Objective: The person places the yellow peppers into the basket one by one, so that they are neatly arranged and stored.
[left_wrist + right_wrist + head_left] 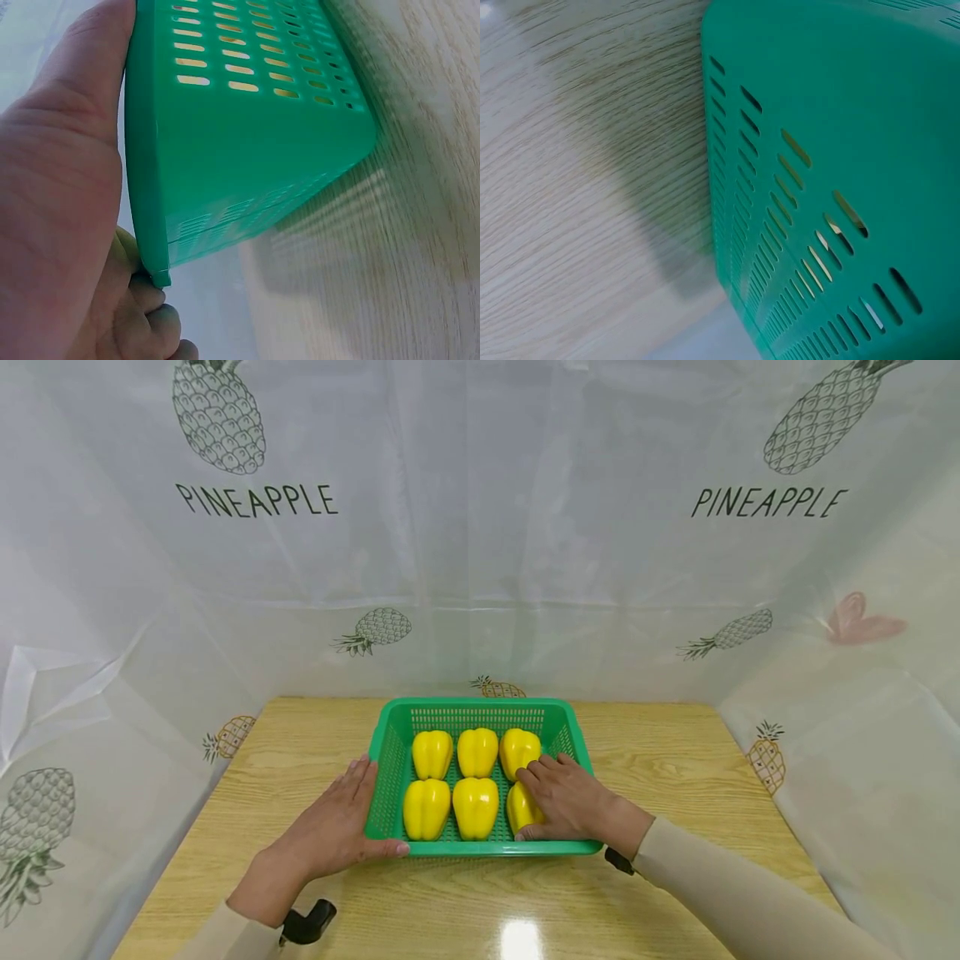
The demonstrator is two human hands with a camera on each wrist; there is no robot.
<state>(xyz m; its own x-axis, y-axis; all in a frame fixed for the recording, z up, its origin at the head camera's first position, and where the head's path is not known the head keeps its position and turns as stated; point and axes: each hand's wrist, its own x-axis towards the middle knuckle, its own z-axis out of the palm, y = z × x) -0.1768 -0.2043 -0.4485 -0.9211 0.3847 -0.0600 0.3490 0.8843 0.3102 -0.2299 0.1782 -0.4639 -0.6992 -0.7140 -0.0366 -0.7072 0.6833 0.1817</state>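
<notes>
A green plastic basket with slotted walls stands on the table, holding several yellow bell peppers in two rows. At its front left corner is my left hand, thumb on the front rim and fingers along the left side; the left wrist view shows this hand against the rim. My right hand reaches over the right side and grips the front right bell pepper, partly covering it. Just behind that lies the back right bell pepper, close to the fingers. In the right wrist view only the basket's outer wall shows, not the hand.
The wooden table extends on both sides of the basket and in front of it. A pale curtain printed with pineapples hangs behind and at the sides. Dark wrist-worn devices sit at both sleeves.
</notes>
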